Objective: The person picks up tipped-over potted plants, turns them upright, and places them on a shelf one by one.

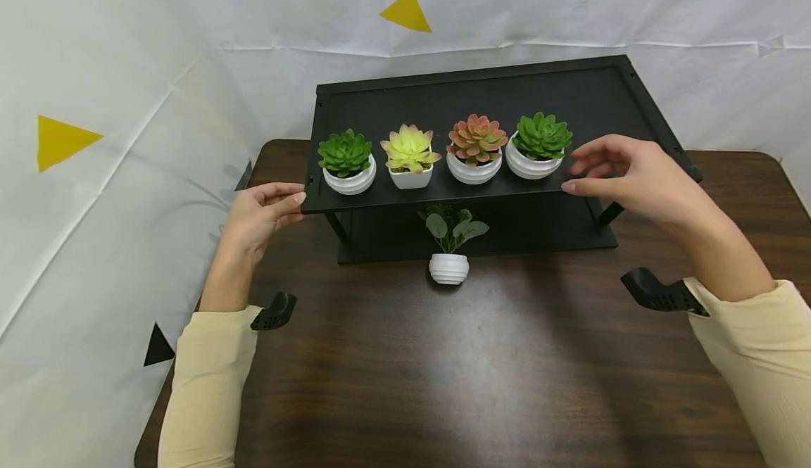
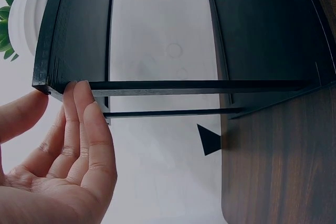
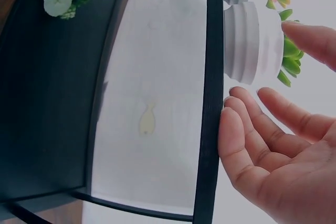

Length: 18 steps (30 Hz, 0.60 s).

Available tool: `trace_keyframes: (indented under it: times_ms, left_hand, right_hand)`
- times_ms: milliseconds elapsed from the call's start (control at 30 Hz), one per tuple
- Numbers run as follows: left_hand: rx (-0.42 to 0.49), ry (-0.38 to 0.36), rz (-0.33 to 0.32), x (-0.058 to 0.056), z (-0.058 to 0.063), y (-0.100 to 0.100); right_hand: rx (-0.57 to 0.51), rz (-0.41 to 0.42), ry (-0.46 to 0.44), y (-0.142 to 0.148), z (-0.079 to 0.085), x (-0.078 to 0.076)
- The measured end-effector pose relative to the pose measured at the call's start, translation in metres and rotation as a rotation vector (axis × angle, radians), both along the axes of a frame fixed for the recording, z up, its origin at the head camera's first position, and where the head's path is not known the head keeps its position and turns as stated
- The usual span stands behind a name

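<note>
A black two-tier shelf stands on the table, with a row of potted artificial succulents along its upper board. My left hand pinches the board's front left corner; in the left wrist view the thumb is at the edge and the fingers lie by the side. At the row's right end is a green succulent in a ribbed white pot. Beside it my right hand has its fingers loosely bent around nothing, the thumb near the leaves and the fingertips just beside the pot.
Left of that pot sit a reddish succulent, a yellow one and another green one. A leafy plant in a white pot stands at the lower board's front. White sheeting borders the wooden table.
</note>
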<state>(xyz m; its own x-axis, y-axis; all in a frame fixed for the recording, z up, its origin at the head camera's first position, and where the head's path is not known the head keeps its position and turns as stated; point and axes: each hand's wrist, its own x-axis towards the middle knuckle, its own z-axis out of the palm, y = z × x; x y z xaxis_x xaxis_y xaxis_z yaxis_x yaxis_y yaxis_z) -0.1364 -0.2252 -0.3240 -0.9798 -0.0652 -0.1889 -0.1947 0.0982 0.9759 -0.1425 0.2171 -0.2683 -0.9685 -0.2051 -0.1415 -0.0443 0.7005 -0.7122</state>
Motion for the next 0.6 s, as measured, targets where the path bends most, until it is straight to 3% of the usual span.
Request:
trace_keyframes:
  times_ms: [600]
  left_hand:
    - [0.014, -0.001, 0.003, 0.000, -0.001, 0.000]
  right_hand:
    - [-0.013, 0.027, 0.032, 0.001, -0.006, 0.014]
